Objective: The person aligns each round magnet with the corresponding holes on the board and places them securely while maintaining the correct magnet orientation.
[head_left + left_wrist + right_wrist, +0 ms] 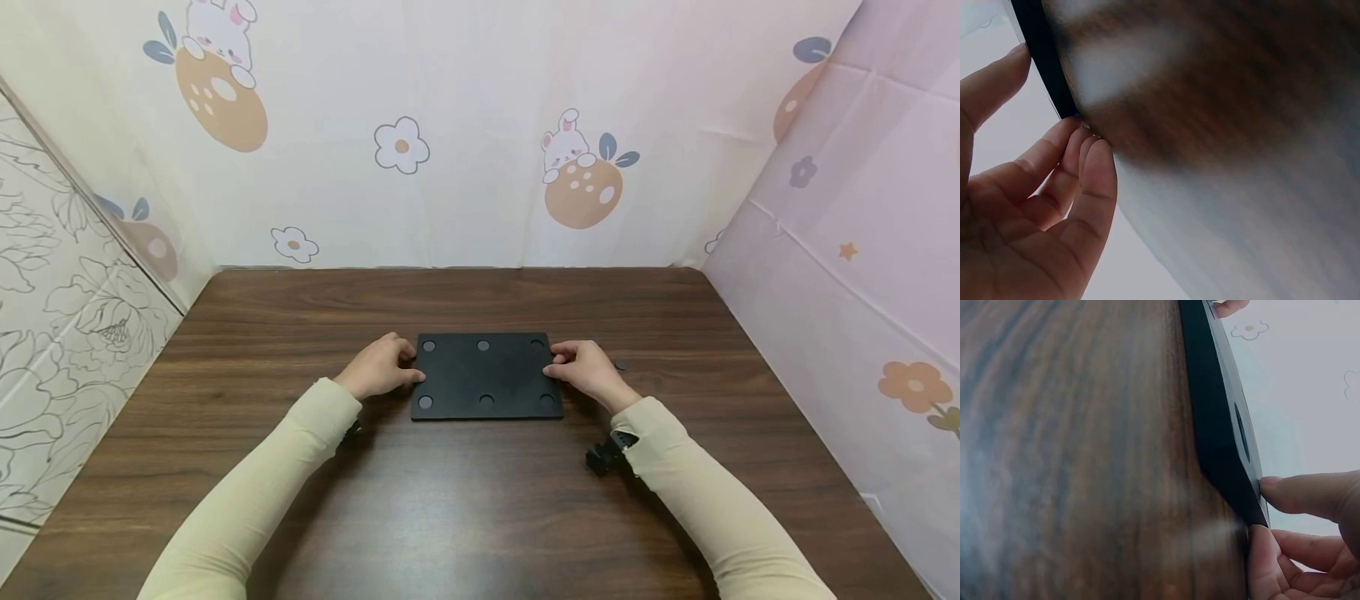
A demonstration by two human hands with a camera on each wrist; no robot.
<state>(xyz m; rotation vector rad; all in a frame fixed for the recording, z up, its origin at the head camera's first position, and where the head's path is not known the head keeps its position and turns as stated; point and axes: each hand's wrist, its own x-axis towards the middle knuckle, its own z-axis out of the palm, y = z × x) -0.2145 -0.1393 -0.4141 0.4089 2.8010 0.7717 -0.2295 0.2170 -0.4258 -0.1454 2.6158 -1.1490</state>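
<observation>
Dark wood tabletop (480, 517) extends from the bottom of the head view to the near edge of a black plate (487, 375), with working room between the left sleeve (262, 483) and the right sleeve (720, 492). Black wrist device (600, 458) projects inward from the right cuff, narrowing that room. Left hand (382, 367): fingers drawn in, pinching the plate's left edge, thumb on top. Right hand (588, 371): pinching the right edge likewise. Plate is centred between the hands, long edges running side to side, six circular recesses (483, 346) along them. Blurred wrist views do not settle whether it rests flat or is slightly raised. Small dark disc (620, 365) lies just right of the right hand. Wood continues past the plate's far edge to the table's straight back edge, bounded by a patterned curtain (480, 217)
</observation>
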